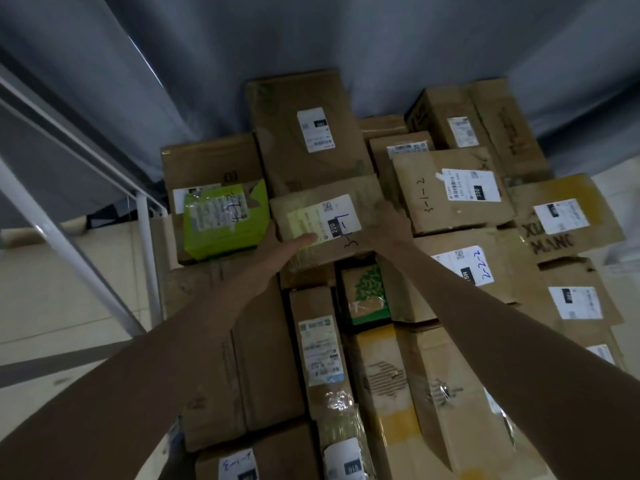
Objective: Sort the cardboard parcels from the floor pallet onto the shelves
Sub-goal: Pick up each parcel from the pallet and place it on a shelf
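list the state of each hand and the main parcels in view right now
left hand: grips the held parcel's left edge, thumb on top
right hand: grips the held parcel's right edge
held parcel: between both hands, label up, above the pile
green parcel: on the pile, left of the held parcel, untouched
parcel marked 2-2-2: on the pile, partly under the right forearm
white shelf frame: standing at left

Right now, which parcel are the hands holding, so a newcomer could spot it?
Start at the heap of brown cardboard parcels before the grey curtain. Near its middle, the left hand and right hand hold one flat brown cardboard parcel. It sits right of the bright green box, and its white label reads 220 with blue pen strokes.
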`<action>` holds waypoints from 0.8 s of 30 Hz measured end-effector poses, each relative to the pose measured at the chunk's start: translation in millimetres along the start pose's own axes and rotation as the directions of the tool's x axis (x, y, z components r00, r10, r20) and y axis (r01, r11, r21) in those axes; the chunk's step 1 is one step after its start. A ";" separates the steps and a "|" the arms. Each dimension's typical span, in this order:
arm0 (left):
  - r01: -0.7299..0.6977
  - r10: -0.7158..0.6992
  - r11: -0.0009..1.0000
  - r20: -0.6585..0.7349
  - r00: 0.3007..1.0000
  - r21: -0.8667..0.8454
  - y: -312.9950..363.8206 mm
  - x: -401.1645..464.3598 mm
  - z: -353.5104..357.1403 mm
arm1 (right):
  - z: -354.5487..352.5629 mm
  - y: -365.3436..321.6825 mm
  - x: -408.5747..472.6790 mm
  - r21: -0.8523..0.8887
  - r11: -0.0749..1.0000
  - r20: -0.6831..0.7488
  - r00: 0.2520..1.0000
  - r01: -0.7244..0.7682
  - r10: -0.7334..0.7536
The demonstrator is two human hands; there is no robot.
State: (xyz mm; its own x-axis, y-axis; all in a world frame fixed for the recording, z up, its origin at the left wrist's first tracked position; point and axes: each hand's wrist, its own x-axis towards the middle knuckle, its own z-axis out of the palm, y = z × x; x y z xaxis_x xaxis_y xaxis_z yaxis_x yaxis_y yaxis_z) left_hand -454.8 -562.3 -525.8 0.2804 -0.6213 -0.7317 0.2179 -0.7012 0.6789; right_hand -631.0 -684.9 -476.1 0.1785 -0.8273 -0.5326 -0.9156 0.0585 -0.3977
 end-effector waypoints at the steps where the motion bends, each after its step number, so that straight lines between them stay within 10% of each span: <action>1: 0.005 -0.005 1.000 0.032 0.999 0.020 -2.8 -0.9 -0.6 | 0.6 -2.2 -1.7 -0.012 1.000 0.042 0.999 -0.012 0.013; 11: -0.116 0.076 0.942 0.137 0.988 0.316 43.6 -65.7 -47.9 | -30.0 -59.3 -80.7 -0.040 0.994 0.063 0.993 0.101 -0.098; 24: -0.392 0.241 0.635 0.312 0.919 0.666 194.0 -268.5 -137.2 | -151.6 -184.0 -291.5 0.099 0.980 -0.001 0.985 0.172 -0.173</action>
State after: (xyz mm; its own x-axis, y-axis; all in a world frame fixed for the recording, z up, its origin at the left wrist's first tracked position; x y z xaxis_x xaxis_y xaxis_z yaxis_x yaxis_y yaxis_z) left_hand -359.6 -483.5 -189.3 0.0185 -0.8490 -0.5281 -0.5941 -0.4342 0.6771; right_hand -569.2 -539.2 -134.3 0.3342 -0.8253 -0.4553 -0.8309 -0.0300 -0.5555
